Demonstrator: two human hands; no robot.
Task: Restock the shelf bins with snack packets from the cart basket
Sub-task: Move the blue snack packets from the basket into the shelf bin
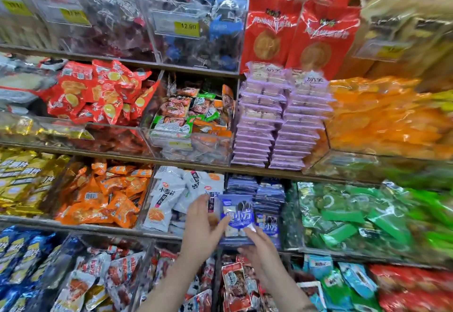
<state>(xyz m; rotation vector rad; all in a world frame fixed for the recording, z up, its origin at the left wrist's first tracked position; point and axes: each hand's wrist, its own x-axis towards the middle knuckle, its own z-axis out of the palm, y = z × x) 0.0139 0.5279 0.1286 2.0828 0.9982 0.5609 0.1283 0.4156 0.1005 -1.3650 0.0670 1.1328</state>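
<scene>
We face a wall of shelves [196, 168] packed with snack bins, and the cart basket is out of view. On the third shelf down, between the white packets [169, 198] and the green packets [343, 216], stand the stacks of blue packets [269, 194]. One more blue packet [236, 213] is held just in front of them. We judge this the placing step: the packet has reached its matching bin and now needs easing forward and down onto a stack, then letting go. It stands upright, printed face toward us, its long axis running roughly top to bottom and its top edge leaning a little left. Our left hand [203, 225] grips its left edge, thumb across the face. Our right hand [259, 252] meets the lower right corner with its fingertips. Blur keeps us from telling whether it pinches.
</scene>
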